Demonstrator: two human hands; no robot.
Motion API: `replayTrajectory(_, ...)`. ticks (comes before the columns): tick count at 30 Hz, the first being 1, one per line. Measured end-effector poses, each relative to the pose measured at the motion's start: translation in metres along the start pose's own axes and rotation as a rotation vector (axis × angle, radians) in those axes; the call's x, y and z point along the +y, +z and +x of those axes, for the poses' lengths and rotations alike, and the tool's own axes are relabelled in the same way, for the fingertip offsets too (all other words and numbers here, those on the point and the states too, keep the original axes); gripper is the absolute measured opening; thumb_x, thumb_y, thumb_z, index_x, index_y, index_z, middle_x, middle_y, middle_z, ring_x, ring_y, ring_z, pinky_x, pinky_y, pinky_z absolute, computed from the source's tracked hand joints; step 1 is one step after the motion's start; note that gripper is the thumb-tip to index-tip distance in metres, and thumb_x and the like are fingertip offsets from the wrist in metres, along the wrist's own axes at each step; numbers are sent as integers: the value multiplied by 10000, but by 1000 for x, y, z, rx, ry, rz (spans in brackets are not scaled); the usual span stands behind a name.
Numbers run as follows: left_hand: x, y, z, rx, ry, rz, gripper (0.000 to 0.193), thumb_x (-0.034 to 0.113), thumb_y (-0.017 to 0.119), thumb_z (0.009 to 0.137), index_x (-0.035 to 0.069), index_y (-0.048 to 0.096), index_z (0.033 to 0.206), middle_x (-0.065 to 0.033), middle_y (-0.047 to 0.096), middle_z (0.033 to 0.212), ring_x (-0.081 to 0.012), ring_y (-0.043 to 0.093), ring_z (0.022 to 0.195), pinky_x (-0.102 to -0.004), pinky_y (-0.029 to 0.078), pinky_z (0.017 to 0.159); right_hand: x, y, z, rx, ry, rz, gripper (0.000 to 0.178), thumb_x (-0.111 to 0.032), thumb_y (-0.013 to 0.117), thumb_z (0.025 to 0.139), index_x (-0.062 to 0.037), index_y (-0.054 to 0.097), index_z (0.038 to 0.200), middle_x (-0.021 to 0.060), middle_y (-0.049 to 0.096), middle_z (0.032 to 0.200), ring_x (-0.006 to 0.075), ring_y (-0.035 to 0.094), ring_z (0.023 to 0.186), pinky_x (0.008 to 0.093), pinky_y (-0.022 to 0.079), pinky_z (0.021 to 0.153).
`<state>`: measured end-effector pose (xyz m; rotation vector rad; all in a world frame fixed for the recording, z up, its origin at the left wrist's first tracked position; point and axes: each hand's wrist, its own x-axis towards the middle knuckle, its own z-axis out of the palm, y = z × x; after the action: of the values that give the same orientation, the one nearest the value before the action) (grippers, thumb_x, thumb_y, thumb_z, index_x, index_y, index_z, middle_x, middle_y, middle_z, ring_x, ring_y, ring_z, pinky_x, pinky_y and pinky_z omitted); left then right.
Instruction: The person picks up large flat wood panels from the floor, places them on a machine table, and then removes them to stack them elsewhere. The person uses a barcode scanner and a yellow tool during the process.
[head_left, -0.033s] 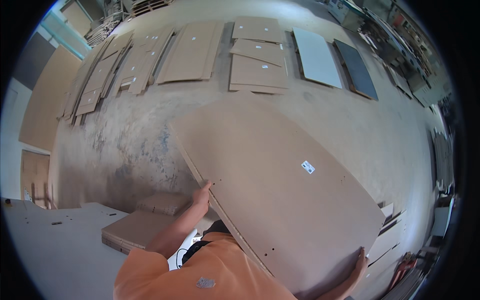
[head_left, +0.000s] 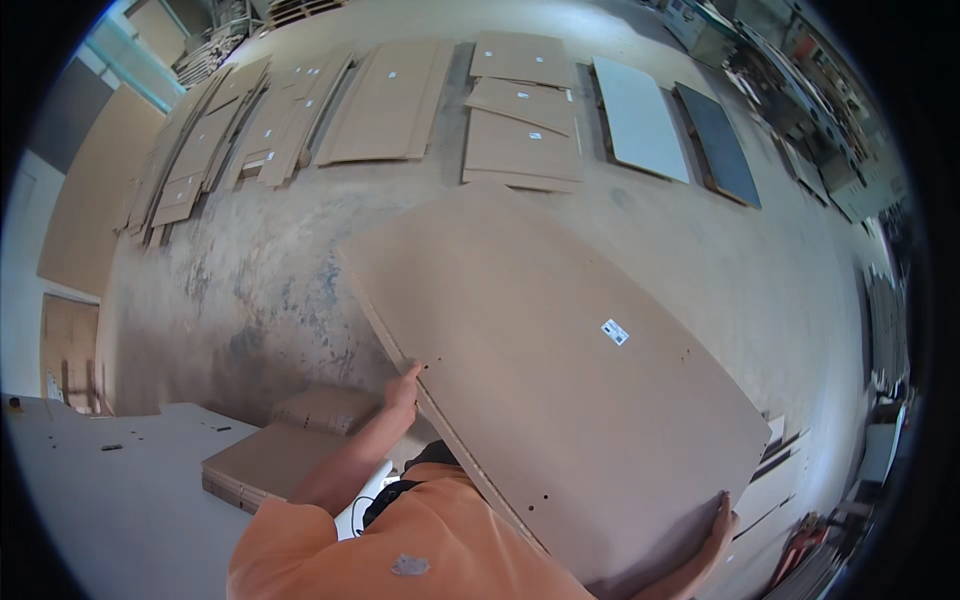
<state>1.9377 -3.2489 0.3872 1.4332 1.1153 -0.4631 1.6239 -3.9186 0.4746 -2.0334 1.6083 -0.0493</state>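
Observation:
A large brown particleboard panel [head_left: 560,340] is held up in front of me, tilted, its long side running from far left to near right. It bears a small white label and a few dark drilled holes. My left hand [head_left: 404,388] grips its left edge, the thumb showing on top by a hole and the other fingers hidden beneath. At the near right edge, my right hand [head_left: 722,522] is closed round the panel, fingertips showing on its face. The panel hides the floor below it.
Stacks of brown panels [head_left: 385,105] lie across the floor, with a white panel [head_left: 640,115] and a dark panel [head_left: 718,140] farther right. At near left are a white board [head_left: 120,500] and a brown panel stack [head_left: 265,460]. Machinery [head_left: 800,110] lines the right side.
Almost nothing differs. The floor stacks sit slightly farther right in the picture, while both hands keep their hold on the panel.

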Motion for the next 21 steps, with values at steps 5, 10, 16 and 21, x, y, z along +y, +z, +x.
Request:
replayTrajectory(5,87,39,88,43,22,-191,327,391,664,903,91,659,1033,-40,673,966,-173,652,796,-324,469,579,-180,82,70,-37,-33,72,705,-541,630,885,162,659,932,235,679,848,264,598,785,408,482,742)
replayTrajectory(10,175,56,195,59,-53,-328,346,396,680,886,76,662,1018,-55,680,932,-187,649,761,-336,428,538,-363,177,91,-33,-204,61,672,-501,622,909,168,653,947,202,678,819,238,585,743,389,478,705)
replayTrajectory(16,255,45,328,56,-200,-372,505,400,612,918,11,565,1237,-129,642,1193,-284,647,1051,-440,545,804,-547,254,40,-39,-175,17,593,-465,618,931,113,664,1055,186,687,911,228,603,794,357,494,722)
replayTrajectory(21,340,5,447,-60,-245,-278,524,404,564,946,32,515,1312,-127,600,1279,-294,622,1121,-455,526,909,-643,320,-64,38,-82,-29,597,-458,625,926,106,649,1120,212,692,1013,260,646,888,363,525,799)
